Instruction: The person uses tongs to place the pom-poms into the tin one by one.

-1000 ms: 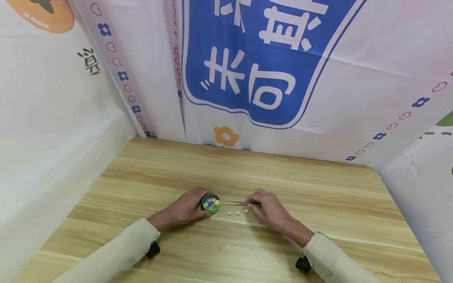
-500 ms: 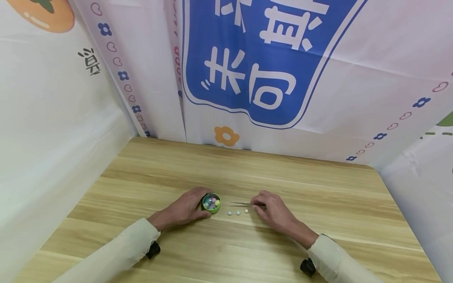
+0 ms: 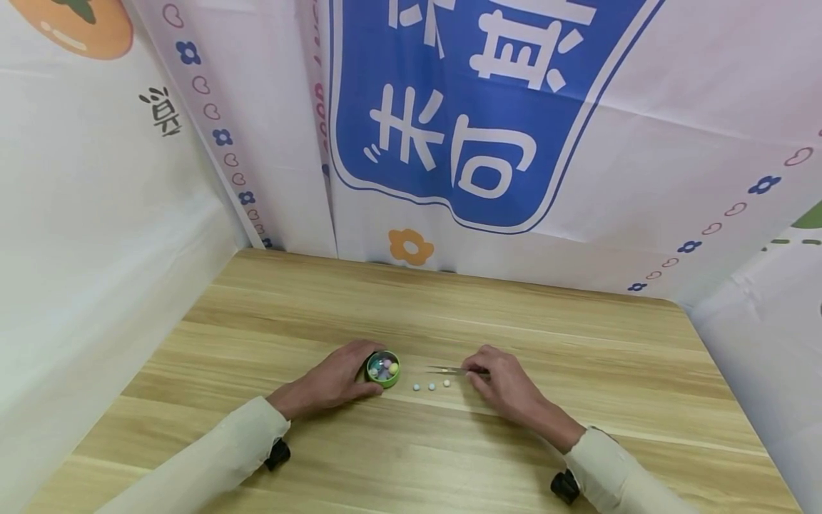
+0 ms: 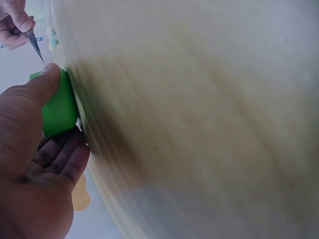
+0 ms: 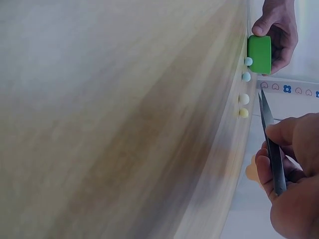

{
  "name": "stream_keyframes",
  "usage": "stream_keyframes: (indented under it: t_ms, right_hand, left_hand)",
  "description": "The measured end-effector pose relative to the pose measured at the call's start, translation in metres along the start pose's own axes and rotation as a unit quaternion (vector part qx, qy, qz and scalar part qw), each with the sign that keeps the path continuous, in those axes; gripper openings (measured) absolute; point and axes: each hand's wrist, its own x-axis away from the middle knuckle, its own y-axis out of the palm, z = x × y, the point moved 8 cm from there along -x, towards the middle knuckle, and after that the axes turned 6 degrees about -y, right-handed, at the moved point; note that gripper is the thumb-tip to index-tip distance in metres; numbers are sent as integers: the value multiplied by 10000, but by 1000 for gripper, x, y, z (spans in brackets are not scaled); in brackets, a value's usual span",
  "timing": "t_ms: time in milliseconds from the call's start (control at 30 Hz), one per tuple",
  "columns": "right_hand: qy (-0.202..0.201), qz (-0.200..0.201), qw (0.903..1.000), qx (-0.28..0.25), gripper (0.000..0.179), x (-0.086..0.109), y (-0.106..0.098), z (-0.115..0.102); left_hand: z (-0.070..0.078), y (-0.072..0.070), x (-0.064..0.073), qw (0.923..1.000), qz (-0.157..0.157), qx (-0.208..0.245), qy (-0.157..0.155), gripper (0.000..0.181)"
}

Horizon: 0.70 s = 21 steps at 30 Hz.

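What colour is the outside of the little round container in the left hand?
The container is bright green outside, best seen in the left wrist view.

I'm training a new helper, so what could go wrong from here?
The small balls lie loose on the table; a nudge might roll them. The narrow-tipped tweezers in the right hand might let one slip. If the left hand tips the green container, balls inside might spill.
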Motion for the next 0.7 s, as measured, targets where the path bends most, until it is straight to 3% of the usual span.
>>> stream_keyframes:
  t_ms: [700]
  right_hand:
    - [188, -81, 9998, 4, 10, 5, -4, 9]
  left_hand:
    - [1, -1, 1, 10000, -26, 18, 35, 63]
